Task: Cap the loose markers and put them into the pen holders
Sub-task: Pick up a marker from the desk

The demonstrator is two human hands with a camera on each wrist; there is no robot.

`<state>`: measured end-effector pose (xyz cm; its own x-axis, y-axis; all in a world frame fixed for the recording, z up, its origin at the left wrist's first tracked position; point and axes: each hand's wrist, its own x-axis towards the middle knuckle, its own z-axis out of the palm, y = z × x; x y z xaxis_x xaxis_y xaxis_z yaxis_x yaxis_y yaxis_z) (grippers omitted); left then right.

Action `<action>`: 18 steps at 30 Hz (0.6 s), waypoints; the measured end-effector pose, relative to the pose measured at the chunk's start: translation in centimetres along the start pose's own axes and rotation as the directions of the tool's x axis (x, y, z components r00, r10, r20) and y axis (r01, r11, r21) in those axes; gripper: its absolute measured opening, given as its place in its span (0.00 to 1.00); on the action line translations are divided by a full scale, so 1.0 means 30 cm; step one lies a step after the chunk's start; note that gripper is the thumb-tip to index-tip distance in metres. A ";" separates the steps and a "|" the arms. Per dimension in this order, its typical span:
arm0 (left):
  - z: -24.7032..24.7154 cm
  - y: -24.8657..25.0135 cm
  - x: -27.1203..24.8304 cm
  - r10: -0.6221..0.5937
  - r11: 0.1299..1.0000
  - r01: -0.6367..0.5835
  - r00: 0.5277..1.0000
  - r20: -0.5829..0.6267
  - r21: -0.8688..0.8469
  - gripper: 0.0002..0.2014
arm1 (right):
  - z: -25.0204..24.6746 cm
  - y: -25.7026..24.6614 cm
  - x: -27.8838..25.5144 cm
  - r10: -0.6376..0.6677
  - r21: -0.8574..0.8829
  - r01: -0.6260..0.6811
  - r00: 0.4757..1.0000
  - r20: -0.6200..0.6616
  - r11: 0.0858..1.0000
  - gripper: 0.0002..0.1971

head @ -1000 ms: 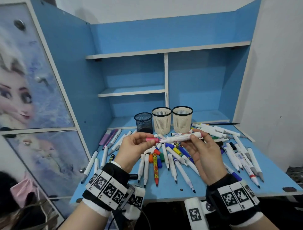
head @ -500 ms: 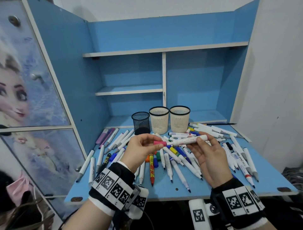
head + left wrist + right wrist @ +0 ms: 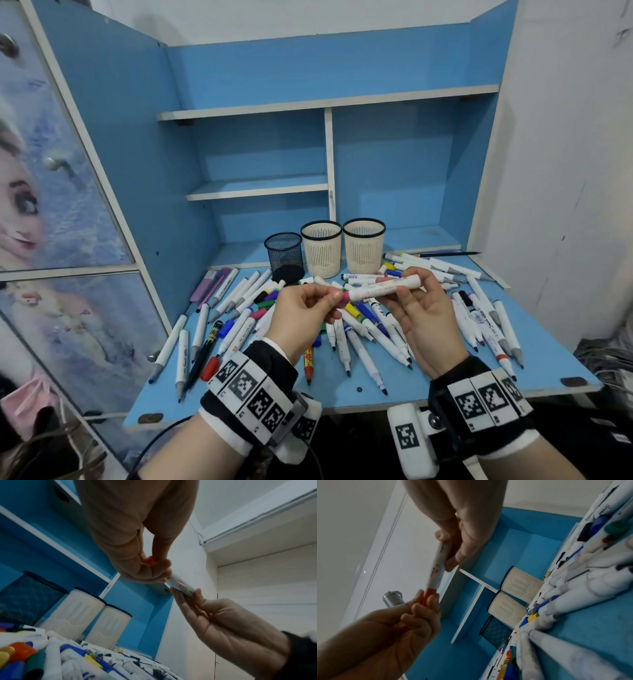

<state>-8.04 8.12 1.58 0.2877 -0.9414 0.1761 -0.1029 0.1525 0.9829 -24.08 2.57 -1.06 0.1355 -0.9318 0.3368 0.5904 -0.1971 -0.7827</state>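
Observation:
I hold one white marker (image 3: 387, 287) level above the pile. My right hand (image 3: 402, 291) grips its barrel (image 3: 437, 568) between thumb and fingers. My left hand (image 3: 334, 298) pinches the pink-red cap (image 3: 343, 296) at the marker's left end, and the cap (image 3: 430, 593) sits flush against the barrel. Most of the cap (image 3: 150, 561) is hidden by my fingers. At the back of the desk stand three holders: a black mesh holder (image 3: 284, 253) and two beige holders (image 3: 322, 248) (image 3: 363, 245). Nothing shows above their rims.
Many loose markers (image 3: 363, 329) and caps (image 3: 265, 297) lie across the blue desk (image 3: 428, 383), under and beside both hands. More markers (image 3: 486, 318) lie at the right edge and some at the left (image 3: 185, 342). Blue shelves (image 3: 257, 186) rise behind the holders.
Both hands kept hold of the marker and drifted slightly right. My left fingers now cover more of the pink-red cap, which sits tighter against the barrel.

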 end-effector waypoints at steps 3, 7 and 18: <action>0.004 -0.002 0.008 -0.101 0.994 0.103 0.993 0.053 -0.035 0.07 | -0.005 -0.006 0.012 -0.007 -0.007 0.007 0.999 0.053 1.000 0.34; 0.004 0.001 0.026 -0.079 0.993 0.069 0.990 0.116 0.094 0.05 | -0.014 -0.044 0.026 0.012 -0.053 -0.007 0.995 0.099 0.999 0.29; 0.080 0.149 0.088 0.204 0.845 -0.335 0.923 0.327 0.417 0.10 | 0.019 -0.076 0.018 -0.074 -0.341 0.075 0.997 0.015 0.937 0.10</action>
<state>-10.03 5.59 6.31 -0.0672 -0.9359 0.3459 -0.5801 0.3187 0.7496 -24.89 2.69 1.23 0.1033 -0.9099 0.4019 0.2921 -0.3585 -0.8867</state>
